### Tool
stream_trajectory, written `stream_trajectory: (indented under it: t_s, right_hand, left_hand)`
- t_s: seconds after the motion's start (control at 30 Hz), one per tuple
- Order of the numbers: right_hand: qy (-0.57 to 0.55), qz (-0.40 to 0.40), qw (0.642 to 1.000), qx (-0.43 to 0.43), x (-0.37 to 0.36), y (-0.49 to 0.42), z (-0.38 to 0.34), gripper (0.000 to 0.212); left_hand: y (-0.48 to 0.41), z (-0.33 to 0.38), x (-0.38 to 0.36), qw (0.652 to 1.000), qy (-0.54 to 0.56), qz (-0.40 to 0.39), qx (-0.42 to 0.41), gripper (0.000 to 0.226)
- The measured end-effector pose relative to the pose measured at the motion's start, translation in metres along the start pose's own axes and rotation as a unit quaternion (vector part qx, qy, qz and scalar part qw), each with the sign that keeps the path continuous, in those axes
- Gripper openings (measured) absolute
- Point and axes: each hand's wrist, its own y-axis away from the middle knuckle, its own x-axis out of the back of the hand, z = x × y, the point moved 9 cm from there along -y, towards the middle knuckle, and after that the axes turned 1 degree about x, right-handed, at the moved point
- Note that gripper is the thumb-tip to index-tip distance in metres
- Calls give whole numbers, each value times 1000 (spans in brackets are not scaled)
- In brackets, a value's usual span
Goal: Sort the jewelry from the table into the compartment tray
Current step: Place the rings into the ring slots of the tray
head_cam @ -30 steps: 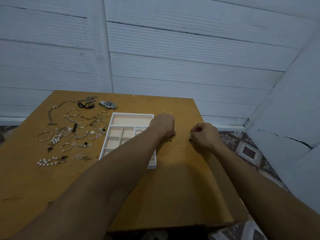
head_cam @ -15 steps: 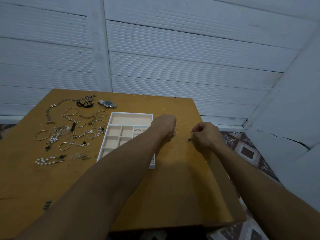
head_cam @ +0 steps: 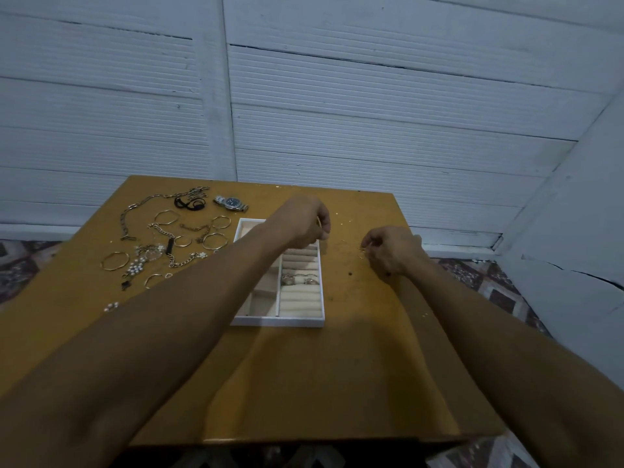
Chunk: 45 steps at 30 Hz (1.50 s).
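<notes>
Jewelry point(head_cam: 169, 241) of chains, thin gold hoops and pearl clusters, plus one steel wristwatch point(head_cam: 231, 202), lies scattered on the yellow wooden table point(head_cam: 337, 366), left of the one white tray point(head_cam: 280, 321). Two rings point(head_cam: 288, 280) sit in the tray's cream padded rolls. The left hand point(head_cam: 300, 221) has lifted over the tray's far end, fingers curled; I cannot tell whether it holds anything. The right hand point(head_cam: 391, 251) pinches a thin gold hoop point(head_cam: 362, 253).

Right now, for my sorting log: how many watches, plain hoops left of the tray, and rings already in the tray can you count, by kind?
Wristwatch: 1
Plain hoops left of the tray: 6, one partly behind the forearm
Rings seated in the tray's roll slots: 2 that I can make out
Total: 9
</notes>
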Motion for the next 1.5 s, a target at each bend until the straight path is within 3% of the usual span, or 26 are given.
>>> stream_trajectory:
  t_s: [0.3,0.53,0.97,1.23,1.5]
  right_hand:
    - [90,-48,995,13,-10,-6,-10,15]
    - [65,-84,994,-22,-11,-5,-5,1]
    - [-34,-35,998,30,-6,19,-20,11]
    - [-142,11,985,94,9,49,-65,2]
    - [-112,14,986,122,0,78,-77,6]
  left_hand:
    - [25,-21,22,1000,4,-9,-2,14]
    - [33,-30,21,1000,-11,-21,9,13]
    - [63,-33,8,999,-4,-38,-12,12]
    - [84,-36,6,1000,-13,1,-19,10]
    - [97,-42,-11,997,-75,23,-23,11]
